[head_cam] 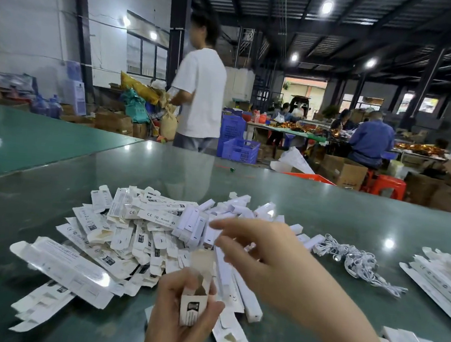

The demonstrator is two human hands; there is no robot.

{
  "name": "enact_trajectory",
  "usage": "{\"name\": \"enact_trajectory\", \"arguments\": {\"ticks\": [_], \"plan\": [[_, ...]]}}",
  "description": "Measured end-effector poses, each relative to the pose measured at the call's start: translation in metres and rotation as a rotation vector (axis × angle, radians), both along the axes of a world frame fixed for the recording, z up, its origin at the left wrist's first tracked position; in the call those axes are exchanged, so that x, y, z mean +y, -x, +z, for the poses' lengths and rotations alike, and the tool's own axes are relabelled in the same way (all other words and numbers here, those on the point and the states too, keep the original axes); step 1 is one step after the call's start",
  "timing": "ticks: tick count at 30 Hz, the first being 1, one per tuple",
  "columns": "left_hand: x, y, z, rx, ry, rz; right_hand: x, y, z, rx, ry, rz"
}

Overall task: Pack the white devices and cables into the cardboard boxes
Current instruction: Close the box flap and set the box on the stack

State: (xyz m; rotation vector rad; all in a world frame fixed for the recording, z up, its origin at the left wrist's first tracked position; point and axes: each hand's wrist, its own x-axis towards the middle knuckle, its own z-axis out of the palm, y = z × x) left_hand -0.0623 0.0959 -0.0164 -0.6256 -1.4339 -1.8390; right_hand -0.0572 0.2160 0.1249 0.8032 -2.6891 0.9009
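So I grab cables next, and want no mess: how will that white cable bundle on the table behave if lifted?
The white cable bundle looks loosely tangled, so it would probably sag and drag neighbouring cables along. Thin strands suggest it's light. It likely slides easily on the glossy table.

table (323, 211): glossy green | boxes (122, 233): white printed card

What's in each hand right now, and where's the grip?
The left hand grips a small open-topped box around its lower body, flap end up. The right hand holds nothing, fingers spread above the pile.
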Motion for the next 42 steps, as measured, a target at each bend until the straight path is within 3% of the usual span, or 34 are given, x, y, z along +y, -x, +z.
{"name": "enact_trajectory", "arguments": {"ticks": [6, 16, 22, 31, 37, 42], "plan": [[-0.003, 0.008, -0.006, 0.085, 0.091, 0.085, -0.008, 0.004, -0.007, 0.006, -0.071, 0.094], [-0.011, 0.006, -0.001, 0.077, 0.188, 0.107, -0.007, 0.003, -0.010, -0.018, -0.116, 0.159], [0.000, 0.006, -0.007, 0.140, -0.006, 0.112, -0.014, 0.005, -0.010, -0.052, -0.091, 0.162], [-0.002, 0.011, -0.003, 0.249, 0.074, 0.121, -0.012, 0.004, -0.011, -0.013, -0.151, 0.150], [-0.002, 0.013, -0.009, 0.235, 0.113, 0.185, 0.001, -0.005, -0.003, -0.186, -0.173, 0.225], [-0.007, 0.020, -0.008, 0.298, 0.123, 0.126, -0.003, 0.000, -0.002, -0.149, -0.199, 0.221]]}}
